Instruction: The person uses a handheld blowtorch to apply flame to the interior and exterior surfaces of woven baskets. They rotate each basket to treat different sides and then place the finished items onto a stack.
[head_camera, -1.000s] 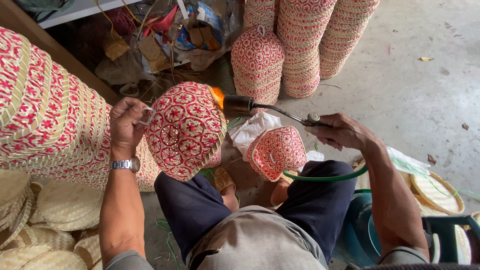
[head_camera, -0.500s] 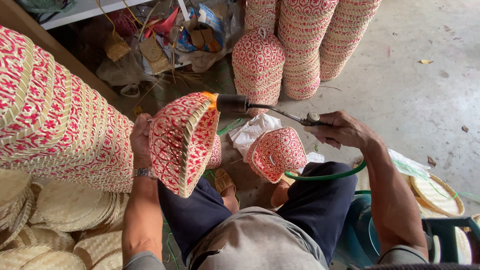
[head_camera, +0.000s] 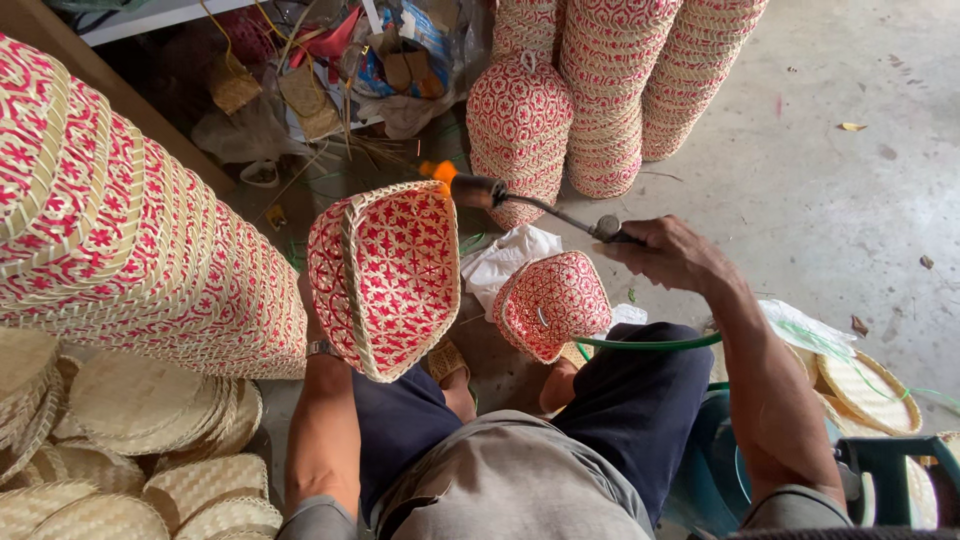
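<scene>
Head view: right hand (head_camera: 672, 255) fingers clamp the torch (head_camera: 520, 200); left hand, hidden, holds the red woven basket (head_camera: 385, 275).

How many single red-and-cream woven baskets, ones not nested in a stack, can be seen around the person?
2: one basket is held up in the left hand, its rim at the torch flame; the other basket lies by the person's knees. Others may be hidden among the stacks.

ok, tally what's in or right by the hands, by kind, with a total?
Red-and-straw woven baskets, single: 2, the held basket in the left hand, the basket by the knees
Gas torch in the right hand: 1
Green hose: 1
White cloth: 1
Total: 5
</scene>
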